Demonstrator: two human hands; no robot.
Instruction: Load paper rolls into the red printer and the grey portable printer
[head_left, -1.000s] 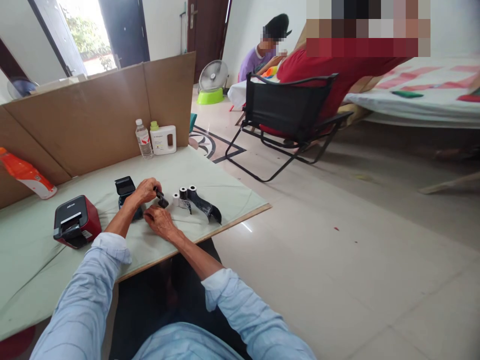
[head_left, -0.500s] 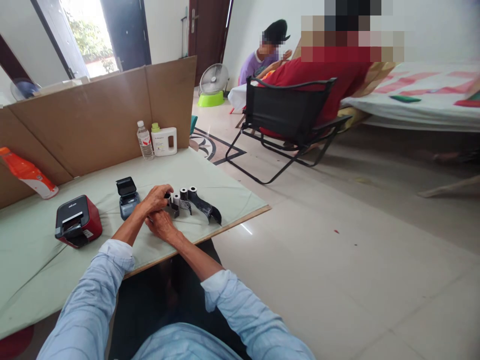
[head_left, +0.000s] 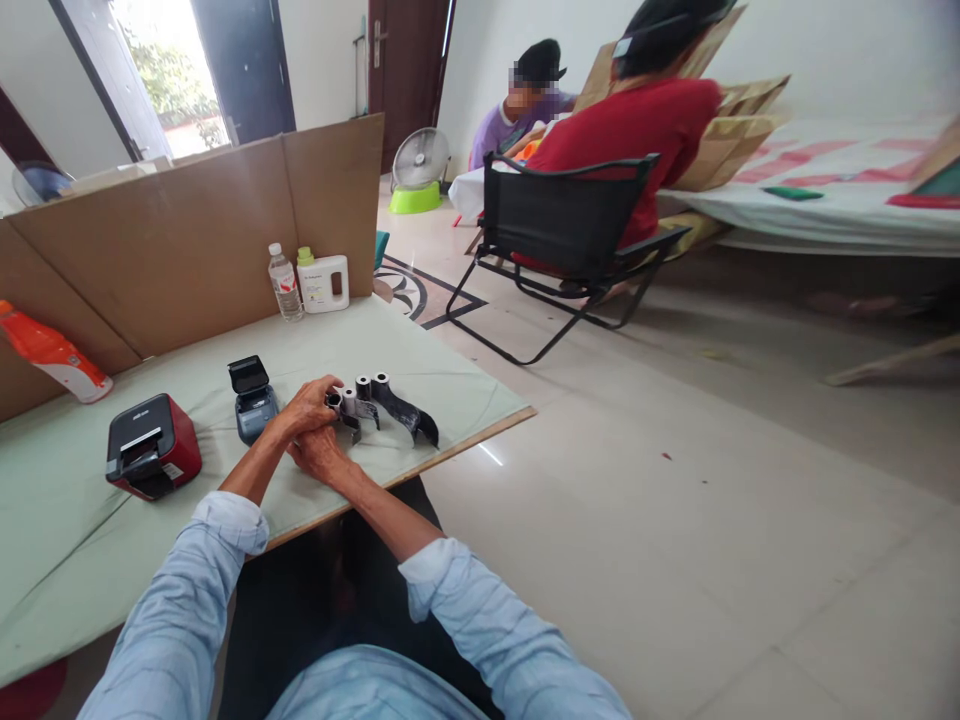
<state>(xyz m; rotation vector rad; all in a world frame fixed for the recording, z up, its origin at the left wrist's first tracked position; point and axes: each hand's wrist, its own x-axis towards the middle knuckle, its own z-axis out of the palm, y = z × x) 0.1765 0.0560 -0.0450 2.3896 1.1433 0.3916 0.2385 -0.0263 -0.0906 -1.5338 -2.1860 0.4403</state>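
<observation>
The left hand (head_left: 309,407) curls its fingers against a dark roll (head_left: 333,401), grip unclear; paper rolls (head_left: 364,389) stand just right of the fingertips. The right hand's (head_left: 324,455) fingers are hidden, their state impossible to tell.

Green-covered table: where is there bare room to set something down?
Bare tabletop: between the red-and-black device and the near edge; between the white jug and the rolls. Crowded: around the hands, rolls and open-lidded device.
</observation>
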